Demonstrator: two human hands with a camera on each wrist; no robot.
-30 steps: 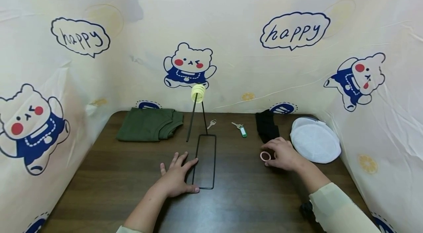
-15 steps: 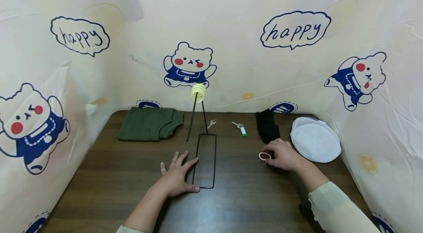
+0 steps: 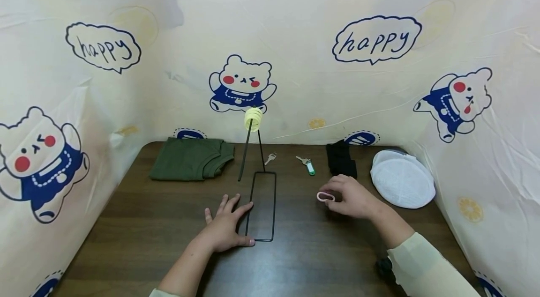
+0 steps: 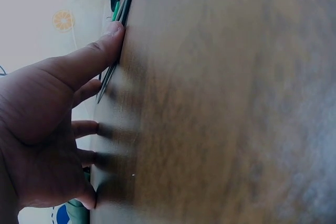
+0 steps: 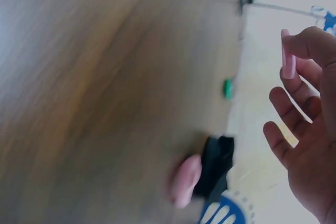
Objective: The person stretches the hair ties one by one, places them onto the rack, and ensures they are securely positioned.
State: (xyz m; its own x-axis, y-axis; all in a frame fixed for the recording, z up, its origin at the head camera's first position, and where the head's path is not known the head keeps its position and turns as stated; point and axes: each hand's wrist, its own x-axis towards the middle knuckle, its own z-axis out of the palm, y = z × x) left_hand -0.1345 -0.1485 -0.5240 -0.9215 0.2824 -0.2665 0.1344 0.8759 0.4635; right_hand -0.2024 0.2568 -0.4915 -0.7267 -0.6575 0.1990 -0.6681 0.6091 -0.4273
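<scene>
**Ring in the fingers, stand braced!**

Up close, the left hand [image 3: 225, 224] presses spread fingers and thumb against the base of the black wire stand [image 3: 274, 205], clasping nothing. Right of the stand, well apart, the right hand [image 3: 352, 198] pinches a pink ring [image 3: 326, 196]. Yellow rings [image 3: 253, 119] encircle the stand's top. Looks like the bring-it-over stage; next probably calls for threading the ring onto the free arm end.

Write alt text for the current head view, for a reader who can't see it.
A person's right hand pinches a pink ring over a wooden table, while the left hand touches the base of a black wire stand with a yellow piece at its top. Farther back lie folded green cloth, keys, black cloth and a white fabric item.
</scene>
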